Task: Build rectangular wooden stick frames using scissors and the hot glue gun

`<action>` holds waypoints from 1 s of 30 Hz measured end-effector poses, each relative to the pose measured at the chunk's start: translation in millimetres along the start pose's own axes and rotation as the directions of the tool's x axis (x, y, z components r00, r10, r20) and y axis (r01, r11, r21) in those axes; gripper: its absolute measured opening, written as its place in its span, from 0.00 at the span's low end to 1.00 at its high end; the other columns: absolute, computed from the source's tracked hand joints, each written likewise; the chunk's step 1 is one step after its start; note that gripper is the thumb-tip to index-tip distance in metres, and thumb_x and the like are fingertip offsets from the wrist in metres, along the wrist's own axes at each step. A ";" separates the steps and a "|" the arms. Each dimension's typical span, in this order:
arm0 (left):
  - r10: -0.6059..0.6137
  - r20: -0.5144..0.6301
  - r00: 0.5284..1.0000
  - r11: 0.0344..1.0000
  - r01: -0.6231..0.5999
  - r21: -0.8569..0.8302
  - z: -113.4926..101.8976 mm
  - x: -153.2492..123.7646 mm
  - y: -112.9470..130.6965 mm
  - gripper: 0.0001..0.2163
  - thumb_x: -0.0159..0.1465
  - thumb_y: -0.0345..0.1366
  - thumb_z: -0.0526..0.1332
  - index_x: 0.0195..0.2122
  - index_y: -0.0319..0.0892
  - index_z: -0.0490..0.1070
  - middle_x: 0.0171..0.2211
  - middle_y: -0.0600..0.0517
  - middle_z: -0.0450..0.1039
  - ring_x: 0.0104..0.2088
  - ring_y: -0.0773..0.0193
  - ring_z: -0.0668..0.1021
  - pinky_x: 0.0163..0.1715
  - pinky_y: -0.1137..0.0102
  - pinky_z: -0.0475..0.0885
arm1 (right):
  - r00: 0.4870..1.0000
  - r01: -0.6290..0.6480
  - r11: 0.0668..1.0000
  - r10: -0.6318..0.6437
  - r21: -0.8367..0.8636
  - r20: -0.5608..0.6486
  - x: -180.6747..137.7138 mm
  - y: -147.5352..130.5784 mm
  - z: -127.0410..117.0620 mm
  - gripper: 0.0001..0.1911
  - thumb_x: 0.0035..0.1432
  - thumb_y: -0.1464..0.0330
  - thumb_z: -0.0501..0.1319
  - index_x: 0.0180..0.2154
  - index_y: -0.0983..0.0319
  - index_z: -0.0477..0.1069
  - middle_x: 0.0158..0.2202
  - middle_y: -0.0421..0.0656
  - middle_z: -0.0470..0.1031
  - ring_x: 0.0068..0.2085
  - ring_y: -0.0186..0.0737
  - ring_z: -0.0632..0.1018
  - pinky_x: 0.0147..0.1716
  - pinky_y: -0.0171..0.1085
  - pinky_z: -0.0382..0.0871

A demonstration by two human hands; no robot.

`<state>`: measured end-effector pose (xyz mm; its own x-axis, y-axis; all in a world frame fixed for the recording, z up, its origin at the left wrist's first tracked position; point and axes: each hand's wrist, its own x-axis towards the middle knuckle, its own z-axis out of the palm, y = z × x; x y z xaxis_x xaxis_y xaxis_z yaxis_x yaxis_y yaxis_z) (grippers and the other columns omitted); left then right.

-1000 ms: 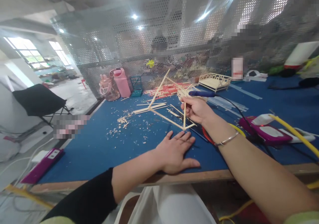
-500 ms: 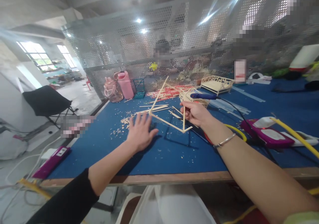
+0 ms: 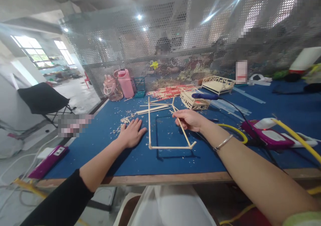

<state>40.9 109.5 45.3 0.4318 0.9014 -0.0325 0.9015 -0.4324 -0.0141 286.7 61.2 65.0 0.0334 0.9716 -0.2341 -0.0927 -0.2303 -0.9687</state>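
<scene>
Pinched in my right hand (image 3: 188,120) by its right side is a four-sided frame of thin pale wooden sticks (image 3: 170,147), held above the blue table top (image 3: 105,159), where its shadow falls. Short stick ends jut out at its corners. My left hand (image 3: 132,133) rests on the table, palm down with fingers spread, to the left of the frame and beside a scatter of wood chips (image 3: 124,120). Several loose pale sticks (image 3: 152,109) lie just beyond it, partly behind the frame.
Red-and-pale sticks (image 3: 173,91) lie at the back, near two small wooden tray-like pieces (image 3: 218,84). A blue-handled corded tool (image 3: 204,96) rests across the nearer one. Pink bottles (image 3: 125,82) stand at back left. Purple power strips (image 3: 268,135) with cables sit at right and at left.
The wooden frame has turned in my right hand, its near side now level and closer to me. My left hand has slid left and towards me, still flat on the table.
</scene>
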 end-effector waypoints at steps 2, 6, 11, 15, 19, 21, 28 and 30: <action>-0.102 -0.046 0.994 0.995 0.103 0.007 0.4 -1.3 -4.9 0.26 0.68 0.45 0.41 0.64 0.37 0.54 0.67 0.39 0.49 0.67 0.48 0.53 0.61 0.45 0.50 | 1.000 -0.011 0.998 0.012 -0.056 0.009 2.5 3.9 0.5 0.15 0.63 0.74 0.52 0.24 0.63 0.64 0.09 0.37 0.66 0.09 0.26 0.58 0.08 0.25 0.50; -0.172 -0.174 0.970 0.985 0.175 0.000 -4.5 -1.9 -7.6 0.23 0.69 0.40 0.43 0.61 0.35 0.60 0.64 0.37 0.58 0.65 0.47 0.59 0.60 0.48 0.54 | 1.000 0.004 0.990 -0.002 -0.139 0.017 7.8 12.9 4.1 0.15 0.62 0.73 0.56 0.22 0.63 0.64 0.09 0.37 0.66 0.08 0.26 0.59 0.07 0.25 0.50; -0.036 -0.212 0.977 0.999 0.028 -0.040 -20.5 17.2 0.1 0.18 0.66 0.35 0.50 0.52 0.41 0.71 0.53 0.43 0.73 0.54 0.53 0.73 0.53 0.63 0.66 | 0.996 0.085 0.982 -0.084 -0.171 0.011 10.8 18.7 11.7 0.13 0.61 0.72 0.57 0.24 0.63 0.66 0.09 0.34 0.66 0.08 0.25 0.59 0.08 0.24 0.50; 0.133 -0.125 0.983 0.985 -0.145 -0.096 -22.4 39.5 4.9 0.11 0.60 0.39 0.60 0.41 0.47 0.79 0.40 0.52 0.80 0.41 0.60 0.79 0.42 0.72 0.70 | 0.988 0.147 0.975 -0.153 -0.169 -0.026 10.3 16.5 10.6 0.10 0.62 0.72 0.56 0.26 0.62 0.66 0.11 0.32 0.66 0.09 0.24 0.60 0.09 0.23 0.51; 0.202 -0.121 0.972 0.968 -0.217 -0.125 -14.6 49.8 9.6 0.09 0.59 0.41 0.62 0.38 0.47 0.80 0.36 0.54 0.80 0.39 0.63 0.79 0.39 0.75 0.70 | 0.988 0.126 0.970 -0.141 -0.206 -0.064 12.8 17.9 7.7 0.12 0.60 0.72 0.58 0.24 0.63 0.66 0.11 0.33 0.66 0.09 0.25 0.60 0.08 0.24 0.51; 0.191 -0.131 0.973 0.971 -0.207 -0.121 -11.8 50.4 11.9 0.09 0.60 0.40 0.61 0.36 0.45 0.80 0.34 0.52 0.80 0.38 0.62 0.79 0.37 0.73 0.70 | 0.988 0.109 0.966 -0.132 -0.233 -0.083 15.1 20.3 7.8 0.13 0.60 0.73 0.57 0.23 0.63 0.65 0.10 0.33 0.66 0.09 0.25 0.60 0.08 0.25 0.51; 0.185 -0.163 0.969 0.981 -0.193 -0.032 -9.6 43.4 18.7 0.11 0.64 0.39 0.57 0.36 0.41 0.78 0.39 0.45 0.77 0.45 0.56 0.76 0.44 0.67 0.70 | 0.980 0.097 0.945 -0.145 -0.313 -0.134 16.7 24.7 10.4 0.17 0.58 0.74 0.60 0.18 0.62 0.63 0.10 0.34 0.67 0.09 0.25 0.61 0.08 0.25 0.53; 0.183 -0.163 0.969 0.982 -0.187 -0.006 -8.3 42.2 22.0 0.11 0.65 0.37 0.56 0.37 0.40 0.77 0.40 0.43 0.76 0.46 0.54 0.76 0.45 0.64 0.70 | 0.977 0.104 0.941 -0.158 -0.322 -0.145 16.7 24.6 10.6 0.17 0.58 0.74 0.59 0.18 0.62 0.63 0.10 0.34 0.67 0.09 0.24 0.61 0.08 0.25 0.52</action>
<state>79.2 138.2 51.9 0.5883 0.7983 0.1291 0.8051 -0.5931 -0.0014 274.4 72.3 38.1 0.1915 0.9776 -0.0878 0.2370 -0.1329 -0.9624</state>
